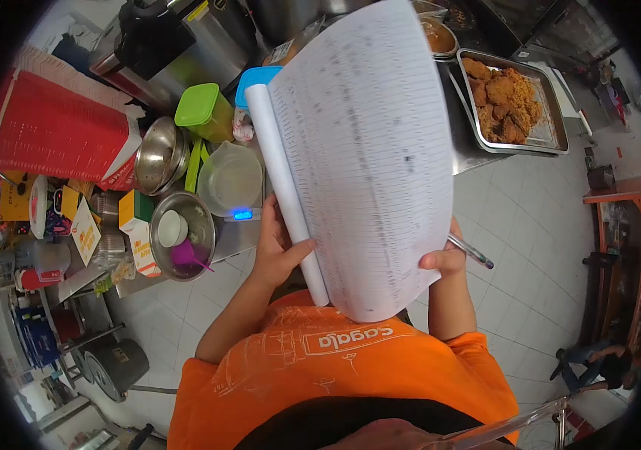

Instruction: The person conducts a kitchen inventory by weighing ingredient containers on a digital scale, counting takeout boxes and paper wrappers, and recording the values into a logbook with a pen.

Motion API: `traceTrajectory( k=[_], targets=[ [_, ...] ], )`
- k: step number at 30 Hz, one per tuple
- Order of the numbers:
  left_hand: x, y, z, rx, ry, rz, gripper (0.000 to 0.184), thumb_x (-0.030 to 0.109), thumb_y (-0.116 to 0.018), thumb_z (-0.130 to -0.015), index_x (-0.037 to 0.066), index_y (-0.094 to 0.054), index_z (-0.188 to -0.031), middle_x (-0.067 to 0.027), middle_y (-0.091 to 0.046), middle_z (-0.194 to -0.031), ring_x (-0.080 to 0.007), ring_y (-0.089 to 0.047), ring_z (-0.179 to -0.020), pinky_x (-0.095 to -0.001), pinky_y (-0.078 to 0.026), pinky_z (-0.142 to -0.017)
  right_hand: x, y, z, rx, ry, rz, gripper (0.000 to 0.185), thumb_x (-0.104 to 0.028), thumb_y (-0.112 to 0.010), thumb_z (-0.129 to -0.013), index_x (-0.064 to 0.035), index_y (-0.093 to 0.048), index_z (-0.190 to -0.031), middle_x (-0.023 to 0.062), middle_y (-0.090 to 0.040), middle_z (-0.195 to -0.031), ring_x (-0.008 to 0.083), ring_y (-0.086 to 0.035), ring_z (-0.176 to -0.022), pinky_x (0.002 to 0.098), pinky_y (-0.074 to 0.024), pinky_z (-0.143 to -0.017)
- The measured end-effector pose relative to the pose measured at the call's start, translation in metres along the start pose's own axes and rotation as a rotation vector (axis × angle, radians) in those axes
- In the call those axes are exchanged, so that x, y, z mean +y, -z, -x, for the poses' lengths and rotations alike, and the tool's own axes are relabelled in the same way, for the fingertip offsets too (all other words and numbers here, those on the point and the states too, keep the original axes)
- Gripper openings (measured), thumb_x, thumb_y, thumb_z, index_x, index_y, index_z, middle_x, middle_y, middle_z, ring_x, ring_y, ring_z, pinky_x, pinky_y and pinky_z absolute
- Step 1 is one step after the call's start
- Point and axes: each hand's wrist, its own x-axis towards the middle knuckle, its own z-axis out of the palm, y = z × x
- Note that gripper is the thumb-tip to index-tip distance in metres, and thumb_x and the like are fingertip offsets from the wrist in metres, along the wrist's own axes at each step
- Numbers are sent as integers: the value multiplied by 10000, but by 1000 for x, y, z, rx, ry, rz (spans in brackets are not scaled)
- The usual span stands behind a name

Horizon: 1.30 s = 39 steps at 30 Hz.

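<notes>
A large lined notebook (365, 165) covered in handwriting stands in front of my chest, its left pages rolled back into a tube. My left hand (281, 244) is closed around that rolled edge, thumb on the front. At the lower right corner of the page, my right hand (446, 259) pinches the paper between thumb and fingers. A pen (472, 251) sticks out to the right from behind that same hand. The fingers behind the paper are hidden. The writing is too blurred to read.
On the counter to the left stand a steel bowl (208, 251) with a purple scoop (185, 253), a lit digital scale (242, 215), a green-lidded container (199, 105) and stacked red boxes (65, 127). A metal tray (552, 135) of fried food is at right. A person (594, 364) sits far right.
</notes>
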Motion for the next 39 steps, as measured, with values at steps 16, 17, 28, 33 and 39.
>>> traceTrajectory(
  k=[16, 17, 28, 33, 39],
  targets=[
    [-100, 35, -14, 72, 707, -173, 545, 207, -592, -845, -37, -335, -1259, -165, -493, -1197, -233, -555, -1033, -382, -491, -848, 69, 80, 2, 427, -499, 1103, 369, -261, -724, -774, 32, -542, -908, 118, -578, -759, 156, -548, -676, 315, -435, -583],
    [-98, 34, -12, 111, 709, -140, 554, 240, -600, -853, -46, -335, -1247, -177, -499, -1181, -232, -566, -1009, -377, -503, -819, 75, 80, 1, 452, -507, 1137, 369, -258, -721, -777, 34, -543, -913, 123, -580, -745, 168, -554, -664, 320, -439, -581],
    [-116, 28, 39, 41, 717, -93, 649, 215, -669, -825, -44, -298, -1291, -191, -500, -1202, -250, -541, -1069, -352, -509, -779, 120, 77, 12, 540, 94, 1387, 451, -314, -566, -904, 14, -482, -1202, 123, -640, -870, 189, -584, -753, 326, -483, -736],
    [-113, 29, 38, 21, 706, -98, 560, 251, -611, -866, -35, -349, -1271, -157, -510, -1194, -232, -546, -1049, -344, -494, -797, 152, 31, 3, 286, -107, 489, 610, -514, -284, -960, -1, -409, -1266, 122, -511, -1026, 211, -570, -854, 362, -495, -755],
    [-131, 74, 55, 95, 866, -216, 354, 207, -508, -901, -44, -459, -1145, -174, -555, -1061, -268, -577, -939, -336, -466, -796, 183, 27, -5, 240, -21, 530, 51, 57, -490, -859, 37, -535, -872, 101, -482, -924, 182, -572, -801, 324, -514, -732]
  ],
)
